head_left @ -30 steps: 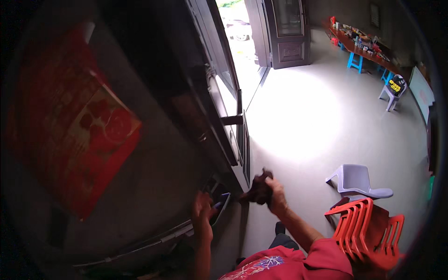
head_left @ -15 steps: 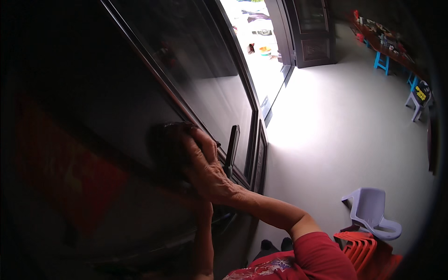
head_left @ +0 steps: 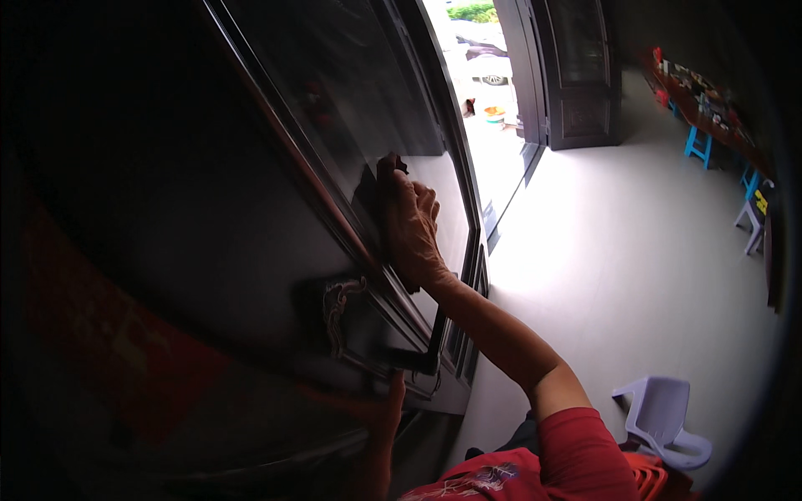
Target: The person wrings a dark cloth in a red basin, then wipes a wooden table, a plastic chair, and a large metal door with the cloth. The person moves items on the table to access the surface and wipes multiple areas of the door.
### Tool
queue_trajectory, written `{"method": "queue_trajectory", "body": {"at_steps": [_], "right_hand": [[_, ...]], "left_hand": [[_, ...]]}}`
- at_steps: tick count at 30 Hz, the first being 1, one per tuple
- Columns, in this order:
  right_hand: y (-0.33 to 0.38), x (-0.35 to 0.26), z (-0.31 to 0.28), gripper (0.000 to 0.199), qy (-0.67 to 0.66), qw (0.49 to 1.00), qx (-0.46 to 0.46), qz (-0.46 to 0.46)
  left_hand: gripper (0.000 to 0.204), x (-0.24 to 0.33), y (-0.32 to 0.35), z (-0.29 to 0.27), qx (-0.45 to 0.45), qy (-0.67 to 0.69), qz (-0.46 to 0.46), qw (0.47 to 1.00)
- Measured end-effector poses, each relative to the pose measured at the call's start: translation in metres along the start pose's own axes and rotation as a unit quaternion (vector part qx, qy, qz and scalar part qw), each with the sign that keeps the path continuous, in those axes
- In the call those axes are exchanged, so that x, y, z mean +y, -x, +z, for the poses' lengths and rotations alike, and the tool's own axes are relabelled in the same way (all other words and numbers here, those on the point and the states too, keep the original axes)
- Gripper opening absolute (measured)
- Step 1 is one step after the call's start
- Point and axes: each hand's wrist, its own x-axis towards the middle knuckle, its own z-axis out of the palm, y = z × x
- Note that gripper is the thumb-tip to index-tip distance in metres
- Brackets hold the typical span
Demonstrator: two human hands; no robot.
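A dark door with a glossy glass panel (head_left: 380,108) stands tilted across the view. Against that panel my right hand (head_left: 416,230) presses a dark cloth (head_left: 389,171), its fingers bent over it. Below the hand is the door's handle, with an ornate metal plate (head_left: 334,313) and a dark upright bar (head_left: 436,334). My left hand (head_left: 394,391) is low down near the bottom of the handle. Shadow hides its fingers, so whether it grips anything does not show.
A doorway (head_left: 493,125) opens to bright daylight beside another dark door leaf (head_left: 585,92). A cluttered long table (head_left: 710,108) with blue stools (head_left: 698,147) lines the right side. Near my right elbow stand a pale purple chair (head_left: 660,409) and stacked red stools (head_left: 647,478).
My right hand has moved up and away from the handle area onto the glass panel with the cloth. The ornate handle plate is uncovered. The view has shifted slightly.
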Motion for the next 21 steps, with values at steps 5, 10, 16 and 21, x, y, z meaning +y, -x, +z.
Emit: {"method": "queue_trajectory", "body": {"at_steps": [5,10,16,21], "right_hand": [[-0.021,0.022,0.002,0.050,-0.093,0.981,0.020,-0.170],[-0.037,0.005,-0.007,0.053,-0.174,0.893,0.022,-0.416],[-0.063,0.046,0.021,0.035,-0.183,0.916,0.154,-0.322],[-0.054,0.108,0.034,0.041,-0.180,0.953,0.163,-0.181]], "left_hand": [[0.105,-0.008,0.022,0.017,0.070,0.017,-0.025,0.997],[0.092,-0.018,0.046,0.027,0.106,-0.060,-0.112,0.986],[0.078,-0.008,0.050,0.041,0.280,-0.149,-0.145,0.937],[0.083,-0.027,0.066,0.000,0.192,-0.174,-0.339,0.904]]}}
